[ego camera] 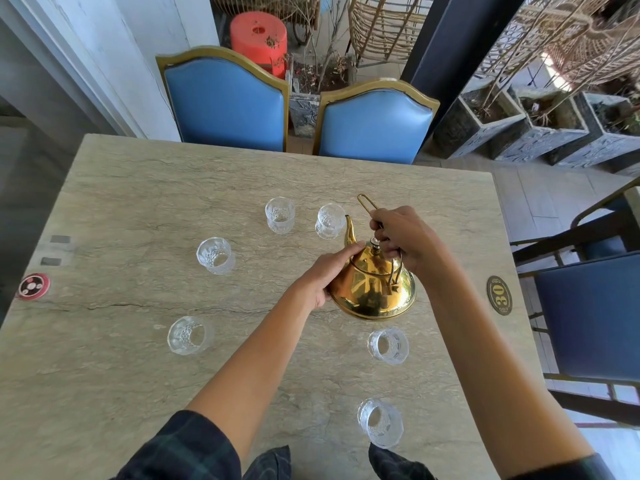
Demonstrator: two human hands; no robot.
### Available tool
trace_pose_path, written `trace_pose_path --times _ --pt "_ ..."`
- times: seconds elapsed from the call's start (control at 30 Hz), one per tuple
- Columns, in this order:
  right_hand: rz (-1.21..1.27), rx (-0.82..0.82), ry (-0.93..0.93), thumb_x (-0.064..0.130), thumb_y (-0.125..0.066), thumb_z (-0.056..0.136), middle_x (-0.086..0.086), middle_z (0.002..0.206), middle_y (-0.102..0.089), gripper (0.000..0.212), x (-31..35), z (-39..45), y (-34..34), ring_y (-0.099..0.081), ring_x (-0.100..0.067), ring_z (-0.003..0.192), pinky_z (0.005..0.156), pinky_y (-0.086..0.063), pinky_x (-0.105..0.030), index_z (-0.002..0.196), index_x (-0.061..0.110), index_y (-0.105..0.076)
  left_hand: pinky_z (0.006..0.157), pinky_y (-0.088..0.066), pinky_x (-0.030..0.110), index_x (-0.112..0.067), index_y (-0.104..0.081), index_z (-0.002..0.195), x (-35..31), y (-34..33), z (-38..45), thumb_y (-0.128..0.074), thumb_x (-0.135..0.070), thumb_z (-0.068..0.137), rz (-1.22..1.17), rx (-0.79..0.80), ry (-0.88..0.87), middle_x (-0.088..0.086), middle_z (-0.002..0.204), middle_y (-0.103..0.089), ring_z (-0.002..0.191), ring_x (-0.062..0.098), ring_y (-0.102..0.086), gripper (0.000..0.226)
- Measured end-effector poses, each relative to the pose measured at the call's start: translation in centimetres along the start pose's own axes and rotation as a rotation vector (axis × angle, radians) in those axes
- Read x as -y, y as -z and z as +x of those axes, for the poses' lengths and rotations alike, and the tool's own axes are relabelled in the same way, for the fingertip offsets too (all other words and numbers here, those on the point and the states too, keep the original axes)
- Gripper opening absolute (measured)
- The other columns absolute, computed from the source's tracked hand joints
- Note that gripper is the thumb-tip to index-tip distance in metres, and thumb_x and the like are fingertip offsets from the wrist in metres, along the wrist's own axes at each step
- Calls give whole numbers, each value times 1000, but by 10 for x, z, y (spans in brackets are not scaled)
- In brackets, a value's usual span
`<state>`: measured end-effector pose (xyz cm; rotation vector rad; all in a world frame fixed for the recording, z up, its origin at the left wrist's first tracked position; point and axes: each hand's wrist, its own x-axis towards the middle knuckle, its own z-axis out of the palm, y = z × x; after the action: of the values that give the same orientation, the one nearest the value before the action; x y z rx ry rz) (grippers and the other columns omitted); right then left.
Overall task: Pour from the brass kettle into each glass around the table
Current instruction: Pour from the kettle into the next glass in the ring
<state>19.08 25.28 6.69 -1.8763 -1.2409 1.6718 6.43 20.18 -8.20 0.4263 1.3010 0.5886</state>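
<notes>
The brass kettle (374, 287) is held above the tabletop (138, 188), a little right of its centre, and it is tilted so that the spout points toward the far edge. The right hand (403, 237) has its fingers closed around the thin wire handle, which rises over the lid. The left hand (329, 277) lies flat against the left side of the kettle body, with the fingers curved on the metal and the thumb under it, so it supports the kettle and does not fully close. The tip of the spout is just beside the rim of the far right glass (329, 221), near the far edge; I cannot tell if liquid comes out. A second far glass (280, 215) stands just to the left of it. Toward the left edge stand the left glass (214, 255) and, nearer to the person, the near left glass (189, 335). On the right side, just below the kettle, is the right glass (388, 345), and close to the near edge the near glass (380, 422). All the glasses stand upright and well apart. A round badge with the number 30 (499, 295) sits at the right edge.
</notes>
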Motion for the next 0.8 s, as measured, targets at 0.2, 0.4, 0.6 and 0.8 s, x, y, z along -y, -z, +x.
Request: trace_pose_path --times 0.2,0.4,0.6,0.8 --pt "79 -54 82 15 -53 101 7 49 -41 28 -16 -8 -9 -33 -6 38 38 -26 -21 74 10 -57 108 -63 59 -3 -77 134 4 12 13 -95 -75 66 -6 7 -102 17 118 -86 116 39 -82 101" --pt "135 -44 141 15 -53 100 6 50 -39 29 -25 -11 -17 -32 -8 42 39 -25 -23 72 10 -57 109 -63 57 -9 -78 131 2 25 15 -98 -71 68 -9 -1 -183 13 118 -86 116 36 -82 91" --pt "87 33 166 14 -52 101 5 54 -39 26 -14 -17 -31 -33 -7 43 40 -24 -22 76 8 -57 96 -67 43 -8 -78 130 6 43 3 -96 -64 76 -52 -48 -241 13 119 -86 116 34 -81 80" --pt "4 95 208 18 -52 105 5 53 -40 31 4 -19 -55 -34 -7 44 40 -27 -21 78 7 -58 100 -65 43 -10 -78 131 8 64 -11 -91 -76 69 -97 -96 -242 12 119 -86 117 35 -81 91"
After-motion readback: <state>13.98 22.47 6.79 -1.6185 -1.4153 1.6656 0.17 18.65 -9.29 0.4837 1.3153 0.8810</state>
